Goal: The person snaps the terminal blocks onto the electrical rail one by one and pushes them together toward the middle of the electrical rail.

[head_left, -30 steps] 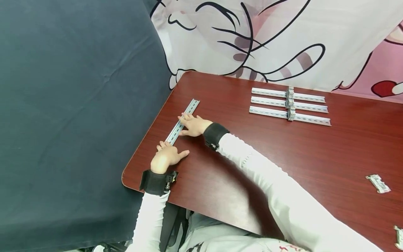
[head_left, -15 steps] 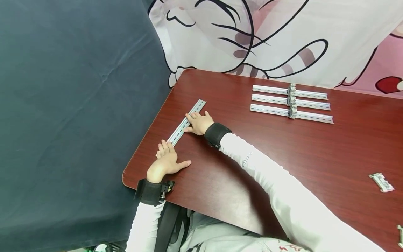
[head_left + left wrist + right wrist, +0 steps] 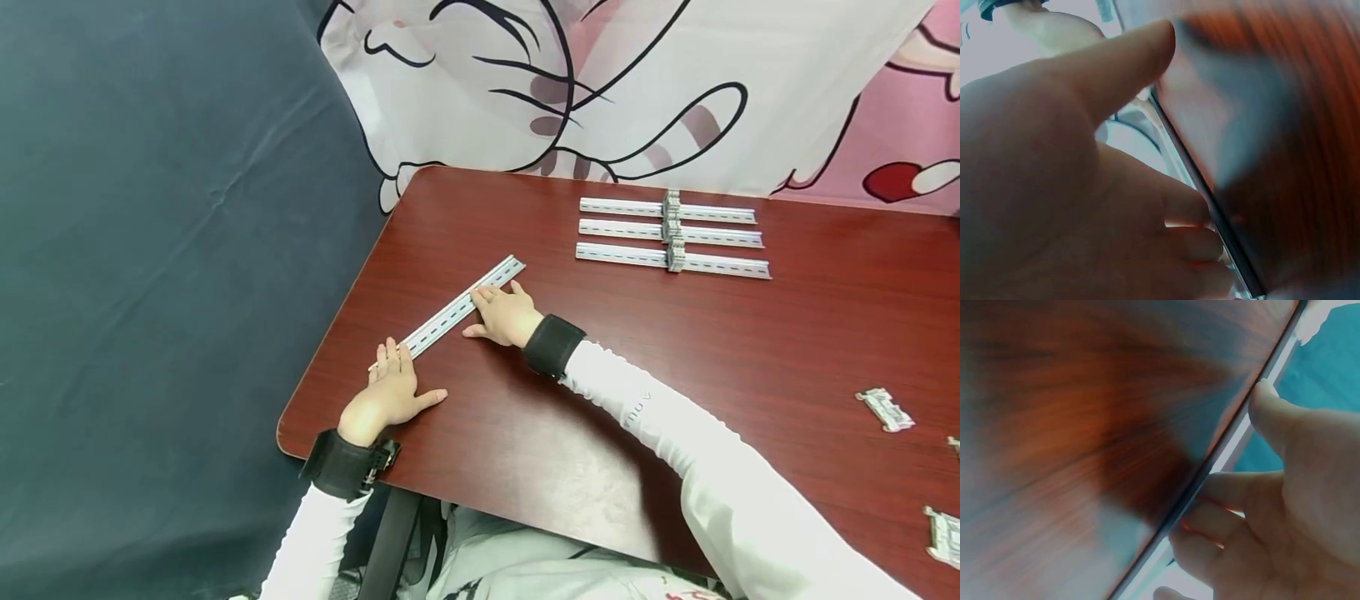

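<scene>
A slotted metal DIN rail (image 3: 453,312) lies flat and slanting on the left part of the brown table, its far end pointing up and right. The left hand (image 3: 386,396) rests straight fingers over the rail's near end, thumb spread out to the right. The right hand (image 3: 506,317) touches the upper half of the rail with its fingertips, thumb on the near side. In the left wrist view, fingers (image 3: 1191,240) lie at a dark, thin edge. The right wrist view has the fingers (image 3: 1210,519) along a similar edge; both close views are blurred.
At the back, three more rails (image 3: 622,253) lie side by side, each carrying a small grey block (image 3: 676,254) near its middle. Several loose pale terminal pieces (image 3: 887,409) are at the right. A printed cloth (image 3: 637,83) hangs behind the table (image 3: 600,400).
The rail has turned clockwise, its far end swinging right and towards the person. The right hand has moved right with it, while the left hand has flattened over the near end.
</scene>
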`<state>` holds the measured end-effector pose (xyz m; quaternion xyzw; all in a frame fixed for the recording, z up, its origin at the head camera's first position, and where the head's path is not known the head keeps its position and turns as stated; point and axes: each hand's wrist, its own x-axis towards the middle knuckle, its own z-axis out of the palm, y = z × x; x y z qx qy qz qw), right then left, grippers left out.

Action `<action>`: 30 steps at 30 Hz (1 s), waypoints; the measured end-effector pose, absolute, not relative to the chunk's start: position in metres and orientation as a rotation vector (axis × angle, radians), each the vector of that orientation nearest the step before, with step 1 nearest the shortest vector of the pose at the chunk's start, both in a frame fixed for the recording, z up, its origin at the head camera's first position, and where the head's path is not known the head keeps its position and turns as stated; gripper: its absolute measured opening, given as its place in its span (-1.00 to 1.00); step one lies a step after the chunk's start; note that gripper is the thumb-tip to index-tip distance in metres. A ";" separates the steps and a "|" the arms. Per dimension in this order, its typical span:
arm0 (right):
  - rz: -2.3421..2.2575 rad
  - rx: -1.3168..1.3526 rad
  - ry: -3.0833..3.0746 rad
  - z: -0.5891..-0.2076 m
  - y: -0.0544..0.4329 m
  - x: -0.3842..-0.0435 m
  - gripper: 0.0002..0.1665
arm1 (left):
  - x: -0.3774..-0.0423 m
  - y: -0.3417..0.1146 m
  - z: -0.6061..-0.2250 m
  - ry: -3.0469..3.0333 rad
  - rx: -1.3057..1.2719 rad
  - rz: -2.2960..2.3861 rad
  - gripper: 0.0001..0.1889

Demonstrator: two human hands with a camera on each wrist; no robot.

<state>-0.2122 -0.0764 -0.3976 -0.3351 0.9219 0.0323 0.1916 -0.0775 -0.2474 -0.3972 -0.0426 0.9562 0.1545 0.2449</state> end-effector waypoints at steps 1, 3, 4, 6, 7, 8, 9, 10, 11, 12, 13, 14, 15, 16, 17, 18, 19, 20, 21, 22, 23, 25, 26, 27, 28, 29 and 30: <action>0.095 -0.939 2.594 -0.398 -0.070 -0.210 -0.07 | -0.079 -0.244 -0.398 2.611 -0.115 0.407 0.04; 0.087 -0.931 2.604 -0.398 -0.056 -0.207 -0.07 | -0.082 -0.238 -0.398 2.610 -0.106 0.386 0.03; 0.082 -0.927 2.609 -0.398 -0.049 -0.205 -0.07 | -0.083 -0.235 -0.398 2.606 -0.100 0.384 0.03; 0.063 -0.921 2.624 -0.399 -0.036 -0.203 -0.07 | -0.088 -0.229 -0.398 2.603 -0.082 0.388 0.02; 0.045 -0.919 2.632 -0.399 -0.030 -0.201 -0.07 | -0.091 -0.226 -0.397 2.604 -0.074 0.389 0.02; 0.029 -0.919 2.639 -0.399 -0.024 -0.200 -0.07 | -0.093 -0.223 -0.397 2.600 -0.069 0.382 0.02; 0.015 -0.921 2.647 -0.400 -0.019 -0.199 -0.08 | -0.096 -0.220 -0.396 2.598 -0.064 0.372 0.02; 0.000 -0.925 2.654 -0.400 -0.013 -0.198 -0.08 | -0.098 -0.217 -0.396 2.594 -0.060 0.361 0.02; -0.012 -0.929 2.662 -0.401 -0.008 -0.197 -0.09 | -0.101 -0.214 -0.396 2.593 -0.052 0.347 0.02; -0.023 -0.926 2.665 -0.401 -0.002 -0.197 -0.10 | -0.103 -0.211 -0.397 2.589 -0.044 0.339 0.02; -0.028 -0.922 2.668 -0.402 0.003 -0.196 -0.10 | -0.105 -0.208 -0.397 2.585 -0.033 0.333 0.02; -0.027 -0.916 2.673 -0.403 0.009 -0.194 -0.11 | -0.107 -0.205 -0.398 2.579 -0.020 0.328 0.01; -0.031 -0.905 2.677 -0.403 0.015 -0.193 -0.11 | -0.109 -0.202 -0.398 2.577 -0.003 0.333 0.01; -0.027 -0.900 2.681 -0.403 0.020 -0.192 -0.11 | -0.110 -0.199 -0.399 2.575 0.011 0.338 0.01; -0.026 -0.888 2.681 -0.404 0.024 -0.191 -0.12 | -0.112 -0.197 -0.400 2.574 0.030 0.341 0.00; -0.024 -0.878 2.682 -0.404 0.029 -0.190 -0.12 | -0.113 -0.194 -0.400 2.571 0.046 0.344 0.00; -0.023 -0.870 2.688 -0.404 0.033 -0.189 -0.12 | -0.115 -0.192 -0.400 2.569 0.064 0.346 -0.01; -0.028 -0.861 2.695 -0.404 0.038 -0.188 -0.12 | -0.117 -0.190 -0.400 2.568 0.085 0.342 -0.02; -0.030 -0.851 2.699 -0.404 0.042 -0.188 -0.12 | -0.119 -0.188 -0.400 2.568 0.107 0.338 -0.03; -0.028 -0.846 2.708 -0.404 0.047 -0.187 -0.13 | -0.121 -0.185 -0.399 2.566 0.132 0.324 -0.04; -0.031 -0.836 2.716 -0.404 0.052 -0.186 -0.13 | -0.123 -0.182 -0.399 2.564 0.158 0.312 -0.05; -0.045 -0.819 2.735 -0.404 0.063 -0.185 -0.14 | -0.128 -0.176 -0.399 2.557 0.204 0.295 -0.06; -0.054 -0.810 2.743 -0.404 0.068 -0.184 -0.15 | -0.130 -0.173 -0.398 2.554 0.227 0.286 -0.06; -0.059 -0.804 2.753 -0.405 0.074 -0.183 -0.16 | -0.133 -0.169 -0.398 2.551 0.246 0.278 -0.06; -0.068 -0.797 2.763 -0.405 0.079 -0.182 -0.17 | -0.135 -0.166 -0.398 2.545 0.264 0.270 -0.06; -0.075 -0.789 2.770 -0.406 0.085 -0.181 -0.17 | -0.136 -0.162 -0.398 2.539 0.281 0.264 -0.06; -0.081 -0.783 2.777 -0.406 0.090 -0.180 -0.18 | -0.138 -0.158 -0.398 2.534 0.300 0.261 -0.06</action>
